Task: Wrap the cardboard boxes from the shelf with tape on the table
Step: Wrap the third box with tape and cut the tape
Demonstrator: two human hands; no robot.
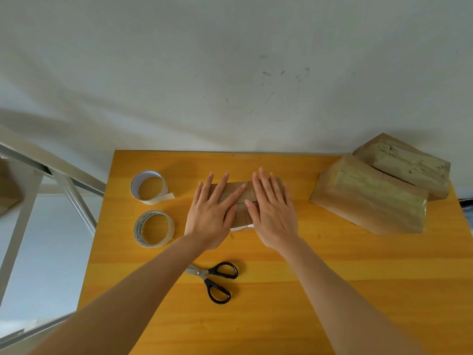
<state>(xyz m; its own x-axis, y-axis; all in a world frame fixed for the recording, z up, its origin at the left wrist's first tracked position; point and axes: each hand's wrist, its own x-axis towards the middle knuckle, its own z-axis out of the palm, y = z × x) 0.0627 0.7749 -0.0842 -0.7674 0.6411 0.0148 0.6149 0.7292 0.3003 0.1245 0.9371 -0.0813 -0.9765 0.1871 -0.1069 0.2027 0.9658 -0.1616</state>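
Both hands flat, fingers spread: left hand [211,216], right hand [272,213] press tape onto centre-frame cardboard box [243,193]. Likely smoothing; next, tape roll [149,187] at left.

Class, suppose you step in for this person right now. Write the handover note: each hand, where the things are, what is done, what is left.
Left hand and right hand: both open, palms flat on the small cardboard box at the table's middle, holding nothing.
Two tape rolls lie left of the box; the farther one has a loose end. Scissors lie nearer the person, shut.
Done: two tape-wrapped boxes sit at the far right, touching each other.
Left: the small box already shows tape strips; press them down and check whether more is needed. The shelf is to the left, and its contents are unclear.
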